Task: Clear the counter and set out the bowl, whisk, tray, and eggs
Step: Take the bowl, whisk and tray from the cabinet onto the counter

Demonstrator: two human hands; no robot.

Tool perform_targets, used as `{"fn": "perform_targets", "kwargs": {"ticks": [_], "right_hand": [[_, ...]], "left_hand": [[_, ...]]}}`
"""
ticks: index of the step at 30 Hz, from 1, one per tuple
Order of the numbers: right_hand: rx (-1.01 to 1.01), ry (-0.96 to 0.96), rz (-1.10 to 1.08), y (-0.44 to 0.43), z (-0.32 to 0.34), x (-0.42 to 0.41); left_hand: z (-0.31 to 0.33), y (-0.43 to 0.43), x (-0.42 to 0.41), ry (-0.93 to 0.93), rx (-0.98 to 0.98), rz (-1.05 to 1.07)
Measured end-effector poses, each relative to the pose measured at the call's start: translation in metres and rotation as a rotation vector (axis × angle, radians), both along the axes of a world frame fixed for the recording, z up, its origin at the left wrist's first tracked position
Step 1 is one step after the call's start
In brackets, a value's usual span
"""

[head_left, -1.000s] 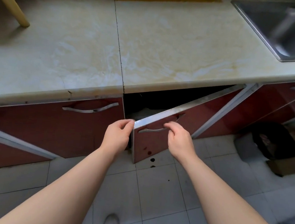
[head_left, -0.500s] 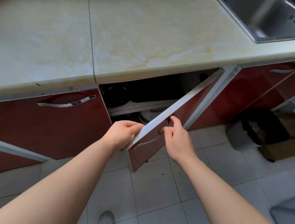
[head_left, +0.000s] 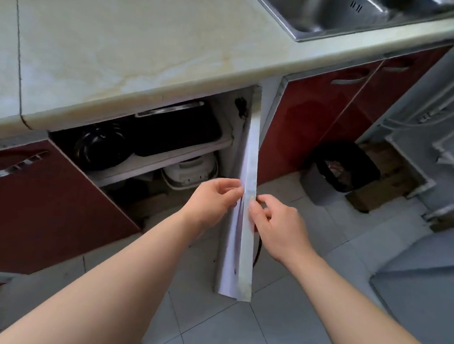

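Under the counter (head_left: 149, 41), at 12 o'clock from both arms, the door (head_left: 252, 146) stood swung out, edge-on to the view. The left grip (head_left: 215, 201) pinched its top edge from the inner side. The right grip (head_left: 278, 225) was curled at the outer face, thumb on the edge; whether it held the handle I could not tell.

No object showed on the counter's visible stretch, so the clearing seemed done, but nothing was set out yet. A dark tray (head_left: 177, 129) lay on the upper shelf (head_left: 166, 161). At its 9 o'clock sat a dark vessel (head_left: 99, 147), possibly the bowl. A cooker (head_left: 190, 168) stood below. No whisk or eggs showed. The task looked early, with the cupboard open and all four things left to fetch.
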State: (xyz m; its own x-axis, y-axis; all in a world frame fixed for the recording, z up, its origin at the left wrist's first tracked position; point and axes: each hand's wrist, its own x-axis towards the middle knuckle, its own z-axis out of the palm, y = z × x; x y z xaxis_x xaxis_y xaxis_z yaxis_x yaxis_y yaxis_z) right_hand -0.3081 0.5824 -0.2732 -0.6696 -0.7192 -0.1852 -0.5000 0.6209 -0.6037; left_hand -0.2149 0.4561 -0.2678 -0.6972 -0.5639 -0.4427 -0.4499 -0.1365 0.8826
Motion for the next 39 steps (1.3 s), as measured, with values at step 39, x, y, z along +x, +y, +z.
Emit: {"fn": "perform_targets", "kwargs": {"ticks": [39], "right_hand": [[0.006,0.248,-0.358,0.032,0.021,-0.142]], "left_hand": [[-0.002,0.037,-0.176,0.057,-0.086,0.030]]}}
